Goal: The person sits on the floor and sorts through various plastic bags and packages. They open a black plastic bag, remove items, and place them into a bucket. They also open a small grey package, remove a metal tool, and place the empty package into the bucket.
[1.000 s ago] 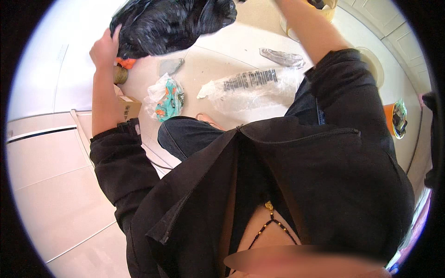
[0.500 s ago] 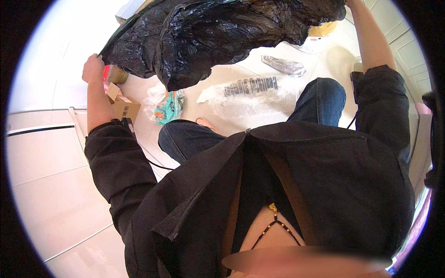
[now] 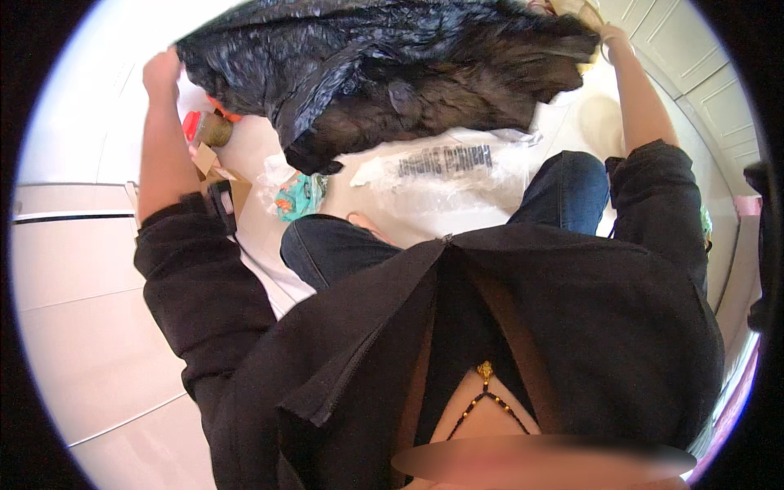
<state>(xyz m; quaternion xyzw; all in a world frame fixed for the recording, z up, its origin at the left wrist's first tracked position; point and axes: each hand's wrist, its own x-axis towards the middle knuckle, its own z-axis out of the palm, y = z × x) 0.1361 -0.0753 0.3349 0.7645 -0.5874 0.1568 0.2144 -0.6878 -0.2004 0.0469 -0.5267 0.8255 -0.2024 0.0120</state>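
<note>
A large, crinkled black plastic bag is stretched wide between my two hands, above the floor. My left hand is closed on its upper left corner. At the far right my right hand, with a bangle at the wrist, grips the bag's right edge; its fingers are partly hidden. The bag's lower edge hangs loose and uneven, lowest at the left. Under this edge lies clear plastic packaging with dark print, in front of my knees.
Left of the bag stands a red-lidded jar, beside an open cardboard box. A teal and orange plastic bag lies near my left knee. White cabinet panels line the left side; pale panelled doors stand at the right.
The black bag has come lower and spread out more, covering the grey packet seen before on the floor. My left hand has risen slightly; my right hand is lower and now more visible.
</note>
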